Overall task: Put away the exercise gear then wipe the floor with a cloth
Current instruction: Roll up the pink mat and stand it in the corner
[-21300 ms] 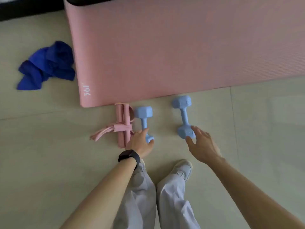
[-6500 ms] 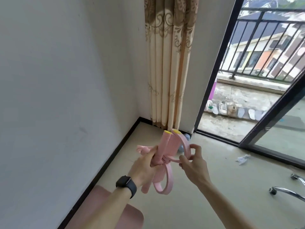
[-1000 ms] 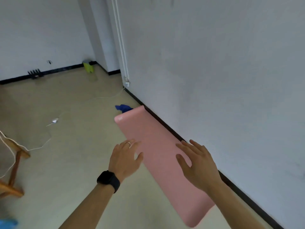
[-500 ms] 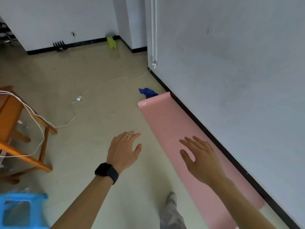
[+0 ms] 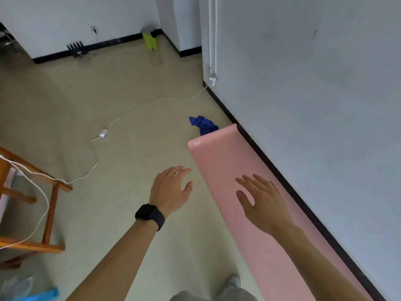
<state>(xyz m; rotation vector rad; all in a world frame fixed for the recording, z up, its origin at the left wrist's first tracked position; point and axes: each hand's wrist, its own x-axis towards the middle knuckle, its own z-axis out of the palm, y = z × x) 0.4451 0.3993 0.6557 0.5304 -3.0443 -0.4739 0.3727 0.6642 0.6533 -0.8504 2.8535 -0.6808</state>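
Observation:
A long pink exercise mat (image 5: pixel 219 161) lies flat on the floor along the right wall. Just beyond its far end sits a crumpled blue cloth (image 5: pixel 204 125). My left hand (image 5: pixel 171 190), with a ring and a black watch on the wrist, hovers open above the bare floor just left of the mat. My right hand (image 5: pixel 262 203) is held open over the mat's middle, fingers spread, holding nothing. Neither hand touches the mat. No dumbbells or pink band are in view.
A wooden table frame (image 5: pixel 32 209) stands at the left with a white cable (image 5: pixel 130 111) trailing across the floor to the wall. A yellow-green bin (image 5: pixel 149 40) stands in the far corner. A blue stool (image 5: pixel 41 295) shows at the bottom left.
The view has tilted slightly down and shifted along the mat. Both hands stay open and held out, the right one over the mat.

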